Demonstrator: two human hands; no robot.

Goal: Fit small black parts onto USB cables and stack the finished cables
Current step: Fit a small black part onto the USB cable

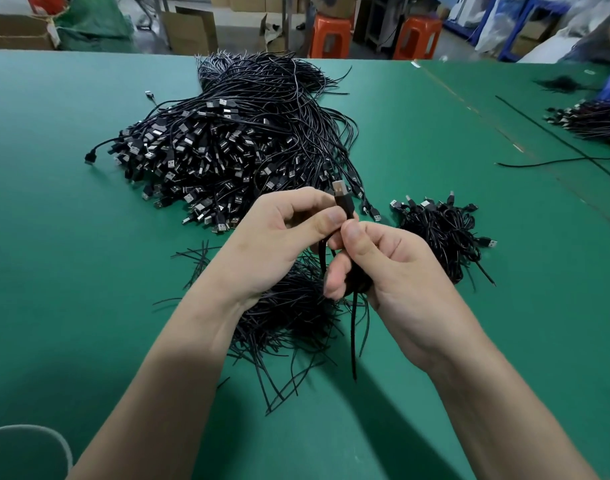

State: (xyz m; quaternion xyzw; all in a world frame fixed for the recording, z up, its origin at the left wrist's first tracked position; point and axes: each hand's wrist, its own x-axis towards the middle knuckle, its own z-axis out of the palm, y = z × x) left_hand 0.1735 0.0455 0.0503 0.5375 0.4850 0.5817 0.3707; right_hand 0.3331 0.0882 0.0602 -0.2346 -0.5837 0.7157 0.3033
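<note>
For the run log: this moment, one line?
left hand: pinches USB cable near plug | right hand: grips cable lower | cable pile: behind hands

The left hand (272,237) and right hand (393,271) are bare — the forearms too. Both thumbnails are short and trimmed.

A factory floor: green worktable (71,237) heaped with USB cables (227,150) (cartons (189,31) behind).

Over the green table (71,271), the left hand (279,237) pinched a USB cable (343,199) just below its upturned plug, and the right hand (393,268) gripped its cord. A large cable heap (234,143) lay behind, with a smaller pile (442,233) to the right.
</note>
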